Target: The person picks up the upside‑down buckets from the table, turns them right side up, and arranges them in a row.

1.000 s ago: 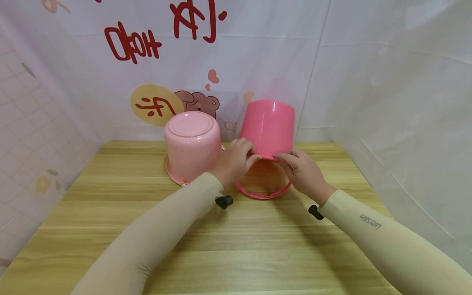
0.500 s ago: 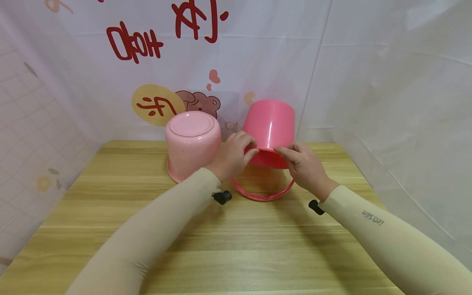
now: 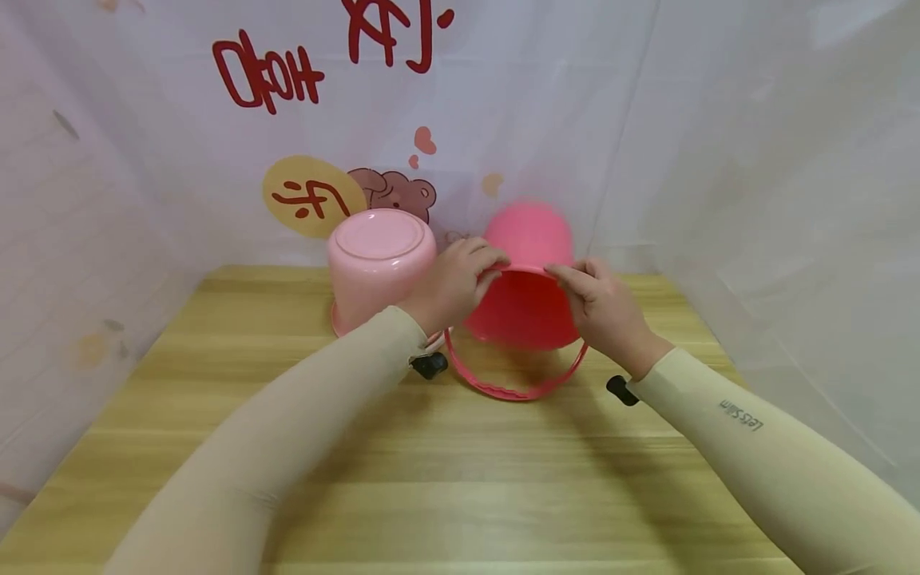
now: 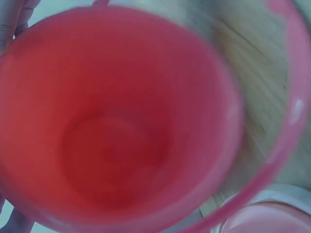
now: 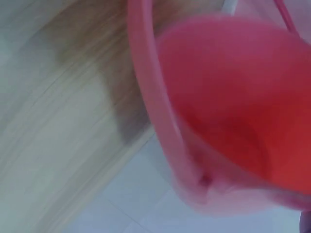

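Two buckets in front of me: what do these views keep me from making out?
Head: the inside of the upturned pale pink bucket, hidden by its own walls; part of its front rim, behind the left sleeve.
Left wrist: most of the pale pink bucket, cut off by the bottom and right edges.
Right wrist: one side of the bright pink bucket, cut off by the right edge; its rim is blurred.

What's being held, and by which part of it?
The bright pink bucket, by its rim: the left hand and right hand both pinch the upper edge.
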A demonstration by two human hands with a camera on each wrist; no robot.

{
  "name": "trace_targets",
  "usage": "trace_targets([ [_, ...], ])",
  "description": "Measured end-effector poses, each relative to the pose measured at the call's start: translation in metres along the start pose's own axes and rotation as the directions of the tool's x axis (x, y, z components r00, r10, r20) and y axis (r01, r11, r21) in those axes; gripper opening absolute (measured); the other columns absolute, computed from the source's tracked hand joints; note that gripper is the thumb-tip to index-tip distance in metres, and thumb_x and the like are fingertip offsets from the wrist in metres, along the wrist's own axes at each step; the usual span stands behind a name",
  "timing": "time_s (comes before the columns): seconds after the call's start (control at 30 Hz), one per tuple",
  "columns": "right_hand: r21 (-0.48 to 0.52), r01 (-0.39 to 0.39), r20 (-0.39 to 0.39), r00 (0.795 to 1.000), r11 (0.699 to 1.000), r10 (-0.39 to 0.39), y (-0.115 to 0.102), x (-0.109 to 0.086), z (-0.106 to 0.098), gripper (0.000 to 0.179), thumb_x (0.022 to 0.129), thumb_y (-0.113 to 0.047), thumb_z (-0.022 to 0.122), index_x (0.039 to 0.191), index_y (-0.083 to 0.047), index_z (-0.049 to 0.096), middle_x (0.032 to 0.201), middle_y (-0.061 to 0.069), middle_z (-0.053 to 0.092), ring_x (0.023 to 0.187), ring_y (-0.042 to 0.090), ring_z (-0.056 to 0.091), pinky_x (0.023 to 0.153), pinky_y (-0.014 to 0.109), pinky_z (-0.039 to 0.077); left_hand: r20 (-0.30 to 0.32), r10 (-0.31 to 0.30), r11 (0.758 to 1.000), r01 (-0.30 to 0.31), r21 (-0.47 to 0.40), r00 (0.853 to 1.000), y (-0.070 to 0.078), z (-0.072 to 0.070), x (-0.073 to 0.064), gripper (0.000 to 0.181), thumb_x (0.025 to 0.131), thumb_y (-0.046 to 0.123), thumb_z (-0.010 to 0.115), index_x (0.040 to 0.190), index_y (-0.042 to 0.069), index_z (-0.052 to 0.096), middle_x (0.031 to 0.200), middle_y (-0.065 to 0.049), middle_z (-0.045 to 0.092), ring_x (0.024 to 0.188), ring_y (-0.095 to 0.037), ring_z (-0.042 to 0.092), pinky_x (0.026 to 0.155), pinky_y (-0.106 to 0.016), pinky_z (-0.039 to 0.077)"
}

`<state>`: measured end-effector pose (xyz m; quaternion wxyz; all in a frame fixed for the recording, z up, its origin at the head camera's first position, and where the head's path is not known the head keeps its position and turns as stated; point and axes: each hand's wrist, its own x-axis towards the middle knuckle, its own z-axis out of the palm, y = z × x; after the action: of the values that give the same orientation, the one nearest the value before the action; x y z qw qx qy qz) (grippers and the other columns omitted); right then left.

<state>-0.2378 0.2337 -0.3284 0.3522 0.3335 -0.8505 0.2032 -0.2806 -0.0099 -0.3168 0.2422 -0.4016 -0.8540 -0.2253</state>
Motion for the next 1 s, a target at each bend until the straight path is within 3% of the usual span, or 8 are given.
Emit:
trace_targets([
  [0.27, -0.026, -0.037, 0.014, 0.999, 0.999, 0.037, 0.003, 0.002, -0.006, 0.033, 0.088, -0.004, 0.058, 0.119, -0.014, 0.065, 0.084, 0.007, 0.055, 0.07, 0.014, 0.044, 0.051, 0.026, 0.039, 0.078, -0.043, 0.999, 0.041, 0.029, 0.996, 0.005, -0.009, 0.011, 0.021, 0.094, 0.023, 0.053, 0.114, 0.021, 0.059, 0.111, 0.005, 0.056, 0.106, -0.01, 0.049, 0.094, -0.021, 0.043],
  [0.47, -0.051, 0.037, 0.05, 0.998, 0.998, -0.035, 0.005, 0.005, -0.008, 0.049, 0.084, -0.005, 0.064, 0.13, -0.018, 0.056, 0.082, 0.008, 0.055, 0.065, 0.014, 0.044, 0.05, 0.027, 0.04, 0.052, -0.11, 0.994, 0.109, 0.011, 0.993, 0.001, -0.017, 0.012, 0.023, 0.093, 0.023, 0.054, 0.116, 0.023, 0.061, 0.109, 0.007, 0.057, 0.1, -0.01, 0.053, 0.091, -0.023, 0.044],
  [0.6, -0.061, 0.055, 0.044, 0.998, 0.997, -0.052, 0.005, 0.011, -0.007, 0.048, 0.085, -0.004, 0.062, 0.13, -0.018, 0.055, 0.077, 0.008, 0.054, 0.064, 0.016, 0.046, 0.049, 0.029, 0.042, 0.049, -0.137, 0.99, 0.138, -0.003, 0.989, -0.002, -0.021, 0.011, 0.025, 0.094, 0.027, 0.052, 0.117, 0.023, 0.061, 0.111, 0.007, 0.057, 0.101, -0.009, 0.054, 0.09, -0.022, 0.045],
  [0.77, -0.052, -0.02, 0.059, 0.998, 0.998, 0.023, 0.009, 0.017, -0.009, 0.043, 0.088, -0.005, 0.059, 0.129, -0.017, 0.057, 0.08, 0.01, 0.057, 0.068, 0.018, 0.049, 0.05, 0.031, 0.046, 0.045, -0.165, 0.985, 0.167, -0.033, 0.985, -0.004, -0.024, 0.01, 0.028, 0.094, 0.03, 0.051, 0.121, 0.026, 0.059, 0.118, 0.008, 0.054, 0.108, -0.008, 0.051, 0.092, -0.021, 0.045],
  [1.0, -0.045, -0.16, 0.08, 0.983, 0.986, 0.163, 0.014, 0.025, -0.015, 0.042, 0.09, -0.007, 0.056, 0.13, -0.018, 0.056, 0.093, 0.012, 0.064, 0.075, 0.022, 0.054, 0.054, 0.035, 0.051, 0.074, -0.182, 0.982, 0.185, -0.042, 0.981, -0.009, -0.031, 0.0, 0.039, 0.093, 0.028, 0.052, 0.132, 0.024, 0.049, 0.131, 0.004, 0.047, 0.121, -0.011, 0.045, 0.098, -0.027, 0.044],
])
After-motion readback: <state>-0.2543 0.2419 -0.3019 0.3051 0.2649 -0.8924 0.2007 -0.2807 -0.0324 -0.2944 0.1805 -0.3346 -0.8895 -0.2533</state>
